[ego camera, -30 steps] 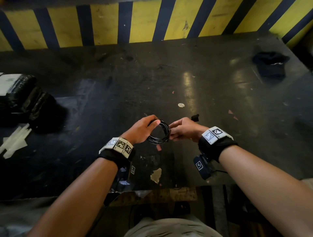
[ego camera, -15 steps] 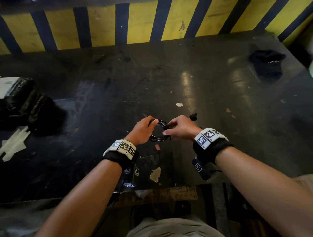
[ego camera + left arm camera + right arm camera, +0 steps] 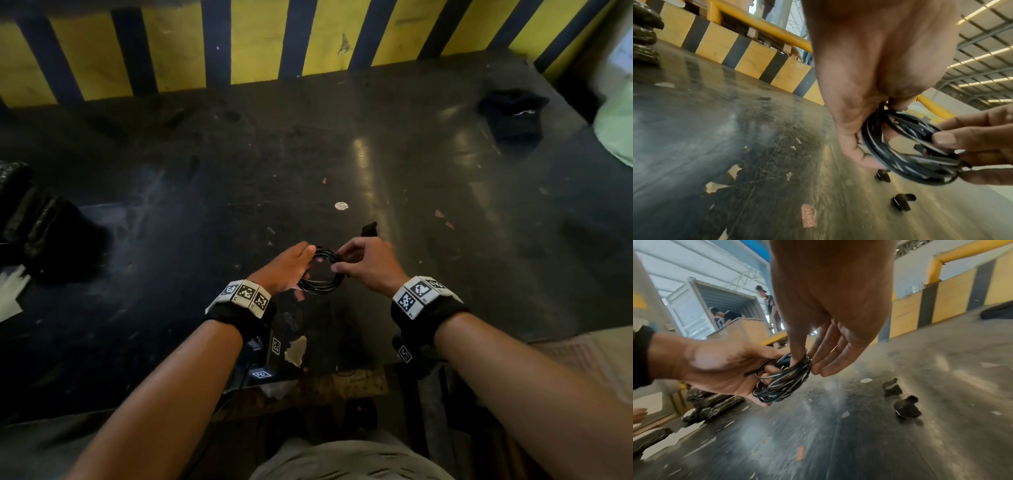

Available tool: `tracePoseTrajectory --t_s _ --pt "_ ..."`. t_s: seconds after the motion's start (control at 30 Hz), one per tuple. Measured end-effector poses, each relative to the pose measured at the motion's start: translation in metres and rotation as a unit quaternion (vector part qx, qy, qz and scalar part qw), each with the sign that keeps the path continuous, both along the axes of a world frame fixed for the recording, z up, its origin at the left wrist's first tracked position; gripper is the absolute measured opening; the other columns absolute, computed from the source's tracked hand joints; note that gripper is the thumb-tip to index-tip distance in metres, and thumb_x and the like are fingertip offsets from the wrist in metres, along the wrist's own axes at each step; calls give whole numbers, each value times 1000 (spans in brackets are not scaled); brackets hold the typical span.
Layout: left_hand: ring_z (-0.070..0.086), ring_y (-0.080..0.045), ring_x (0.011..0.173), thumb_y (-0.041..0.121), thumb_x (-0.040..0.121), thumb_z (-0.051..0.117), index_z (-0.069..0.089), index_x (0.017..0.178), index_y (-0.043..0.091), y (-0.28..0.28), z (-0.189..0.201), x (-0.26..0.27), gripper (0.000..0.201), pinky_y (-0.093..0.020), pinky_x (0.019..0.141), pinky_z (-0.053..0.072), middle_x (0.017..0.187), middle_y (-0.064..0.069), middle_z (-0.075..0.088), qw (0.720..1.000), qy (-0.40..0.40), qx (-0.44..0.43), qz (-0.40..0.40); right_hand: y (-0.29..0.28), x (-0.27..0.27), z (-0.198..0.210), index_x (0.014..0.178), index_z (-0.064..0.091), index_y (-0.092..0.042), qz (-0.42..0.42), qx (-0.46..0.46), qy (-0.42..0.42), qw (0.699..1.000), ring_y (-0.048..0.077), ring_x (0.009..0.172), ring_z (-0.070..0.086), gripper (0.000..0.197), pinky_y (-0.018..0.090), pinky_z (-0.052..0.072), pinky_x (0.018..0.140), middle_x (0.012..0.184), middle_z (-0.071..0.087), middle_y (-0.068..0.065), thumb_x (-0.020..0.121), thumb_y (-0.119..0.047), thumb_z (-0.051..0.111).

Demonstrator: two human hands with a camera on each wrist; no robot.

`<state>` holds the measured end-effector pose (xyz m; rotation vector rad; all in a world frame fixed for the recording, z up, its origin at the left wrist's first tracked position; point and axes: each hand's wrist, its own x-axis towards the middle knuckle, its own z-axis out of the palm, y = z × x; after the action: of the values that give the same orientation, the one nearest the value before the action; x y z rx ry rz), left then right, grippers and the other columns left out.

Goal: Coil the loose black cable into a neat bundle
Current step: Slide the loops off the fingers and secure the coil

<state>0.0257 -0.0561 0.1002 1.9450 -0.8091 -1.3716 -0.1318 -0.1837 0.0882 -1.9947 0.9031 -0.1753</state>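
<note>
The black cable (image 3: 320,286) is wound into a small round coil of several loops, held in the air just above the dark table (image 3: 411,178). My left hand (image 3: 291,265) grips the coil's left side, fingers curled through the ring; in the left wrist view the coil (image 3: 908,152) hangs below the left hand (image 3: 857,133). My right hand (image 3: 363,262) pinches the coil's right side between thumb and fingers. In the right wrist view the coil (image 3: 783,382) sits between the right hand (image 3: 807,365) and the left palm (image 3: 719,368), and a short cable end sticks out toward the palm.
A small black piece (image 3: 369,229) lies on the table just beyond my right hand. A black cap (image 3: 513,114) sits at the far right. Black wrapped bundles (image 3: 30,219) and white strips (image 3: 12,291) lie at the left. A yellow-and-black striped barrier (image 3: 260,41) borders the far edge.
Both hands stay on the coil. The right hand has shifted its pinch from the near right side up over the coil's far right edge; the coil now lies flatter.
</note>
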Motion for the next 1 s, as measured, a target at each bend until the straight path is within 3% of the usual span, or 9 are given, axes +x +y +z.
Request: tracePoseTrajectory --t_s 0.1,0.23,0.33,0.47,0.63,0.7,0.8,0.93,1.0 --pt "66 -38 84 43 107 33 53 111 27 -5 -3 -7 27 -68 73 57 103 -17 55 999 -29 -25 -11 -7 -9 -3 100 77 -21 -10 19 -11 1000 5 83 73 32 21 57 79 91 79 -3 72 -25 91" --pt "72 -39 98 49 101 38 56 113 45 -11 -9 -13 22 -70 58 56 124 -12 59 997 -34 -62 -20 -14 -16 -5 94 80 -19 -35 47 -14 998 11 78 77 27 31 63 82 85 81 -1 70 -23 92" --pt "72 -38 95 42 106 35 57 111 43 -15 -9 -20 22 -43 44 56 123 -14 60 995 -54 -76 -19 -20 -22 1 99 78 -11 -36 114 -15 993 25 81 79 32 40 65 80 87 81 7 72 -24 92" --pt "69 -32 97 32 110 32 54 115 32 -24 -10 -27 22 -25 49 50 119 -12 63 994 -80 -74 -23 -36 -26 9 106 73 -13 -72 174 12 982 22 76 78 45 36 63 70 92 79 7 81 -50 81" --pt "67 -46 99 38 106 34 57 106 42 -38 -23 -28 22 -54 59 57 117 -18 65 992 -96 -86 -3 -79 -28 -1 97 71 -12 -158 117 47 979 21 65 72 30 29 55 56 92 79 11 100 -39 59" --pt "65 -49 98 42 103 35 58 99 48 -44 -35 -25 24 -66 71 56 114 -25 65 989 -114 -90 3 -95 -32 -17 98 75 -15 -141 40 85 986 23 76 76 18 34 62 73 93 80 8 96 -26 62" --pt "60 -34 84 49 98 36 58 98 48 -51 -52 -21 22 -62 74 54 111 -30 64 988 -120 -100 7 -110 -41 -42 99 79 -24 -85 -33 167 982 28 108 71 20 34 55 99 103 79 8 91 -14 63" --pt "50 -23 67 38 107 33 57 105 40 -55 -63 -22 24 -43 56 48 90 -22 61 988 -132 -78 9 -117 -41 -74 120 73 -23 -49 -37 218 974 32 116 67 32 33 53 101 123 72 13 90 -13 67" --pt "48 -22 67 33 108 33 57 110 34 -56 -68 -22 24 -44 58 46 85 -20 57 989 -123 -77 14 -119 -38 -86 125 70 -22 -38 -16 226 973 32 119 66 39 32 51 104 127 71 14 87 -17 73"
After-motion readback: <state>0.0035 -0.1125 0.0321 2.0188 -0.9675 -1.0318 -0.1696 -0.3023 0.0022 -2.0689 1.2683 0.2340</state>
